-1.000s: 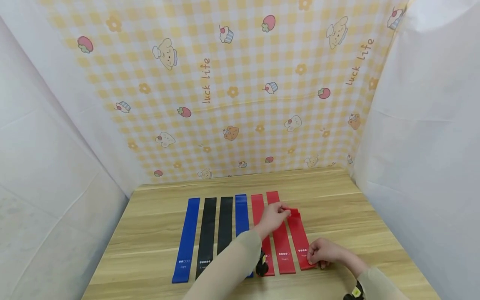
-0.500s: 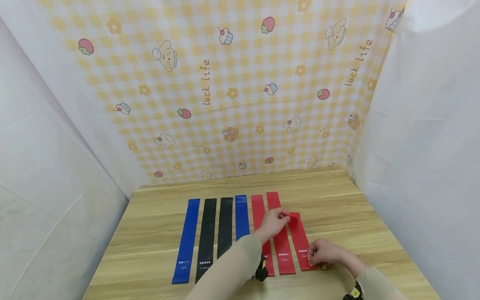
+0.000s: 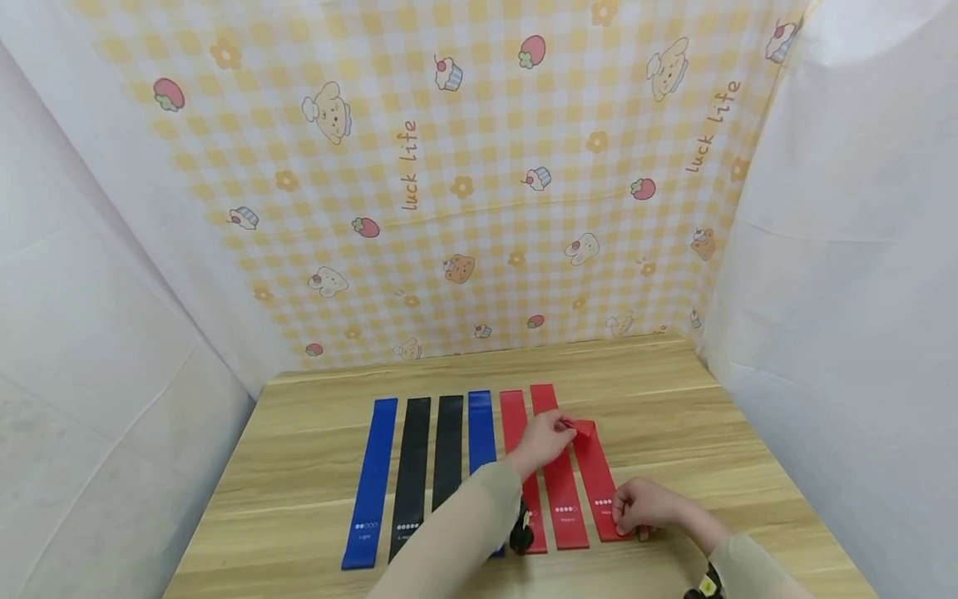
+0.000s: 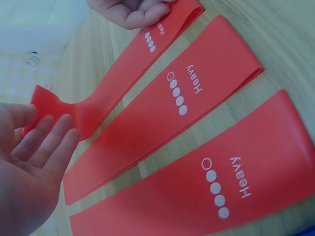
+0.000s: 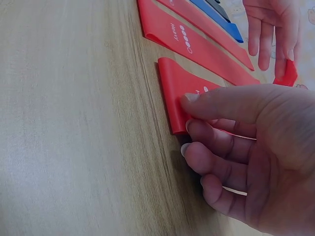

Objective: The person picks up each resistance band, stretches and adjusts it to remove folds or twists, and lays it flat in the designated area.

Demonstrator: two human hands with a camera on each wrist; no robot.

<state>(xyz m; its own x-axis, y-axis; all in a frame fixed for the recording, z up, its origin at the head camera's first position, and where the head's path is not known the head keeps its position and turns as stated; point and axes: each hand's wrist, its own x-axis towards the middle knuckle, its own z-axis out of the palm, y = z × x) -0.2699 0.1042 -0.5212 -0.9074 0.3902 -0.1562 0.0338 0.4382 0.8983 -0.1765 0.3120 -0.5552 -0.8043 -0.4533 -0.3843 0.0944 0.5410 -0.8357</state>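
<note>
Between my two hands lies a red resistance band (image 3: 595,467), the rightmost of the row, marked Heavy. My left hand (image 3: 540,441) pinches its far end between thumb and fingers; in the left wrist view that end bends up off the table, and the band (image 4: 101,105) slopes down from it. My right hand (image 5: 256,142) grips the near end, thumb on top of the looped edge and fingers curled at its side. Two more red bands (image 3: 566,507) (image 4: 147,147) marked Heavy lie flat just left of it, one partly under my left forearm in the head view.
Farther left lie a blue band (image 3: 482,424), two black bands (image 3: 413,449) (image 3: 449,437) and another blue band (image 3: 372,482) marked Light, roughly side by side. My left sleeve (image 3: 464,524) covers parts of several. A checked cloth (image 3: 464,225) hangs behind the wooden table (image 3: 299,466).
The far end of the red band in my left hand went down flatter, then came up again with a fold at its corner. My right hand has stayed at the near end.
</note>
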